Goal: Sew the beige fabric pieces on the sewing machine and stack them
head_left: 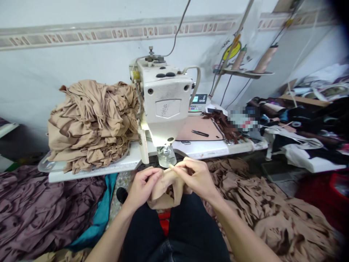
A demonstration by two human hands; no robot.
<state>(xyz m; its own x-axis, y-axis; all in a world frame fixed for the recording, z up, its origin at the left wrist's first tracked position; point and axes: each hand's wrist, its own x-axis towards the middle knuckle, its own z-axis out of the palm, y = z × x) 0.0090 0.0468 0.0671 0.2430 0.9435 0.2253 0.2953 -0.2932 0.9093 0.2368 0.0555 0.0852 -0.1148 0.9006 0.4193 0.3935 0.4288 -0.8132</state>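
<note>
A piece of beige fabric (166,198) hangs between my two hands, just in front of the sewing machine (166,105). With thumb and fingers my left hand (144,183) pinches its left upper edge. My right hand (195,176) grips the upper edge on the right, thumb and forefinger close to the machine's presser foot area (166,156). The fabric forms a loop that droops over my lap. Whether its edge lies under the needle, I cannot tell.
Left of the machine, a heap of beige garments (92,123) covers the white table (89,170). Thread snips (200,133) lie on a pink mat (188,127). Purple fabric (49,203) is piled at lower left, brown fabric (283,214) at lower right. Thread cones (265,60) stand above.
</note>
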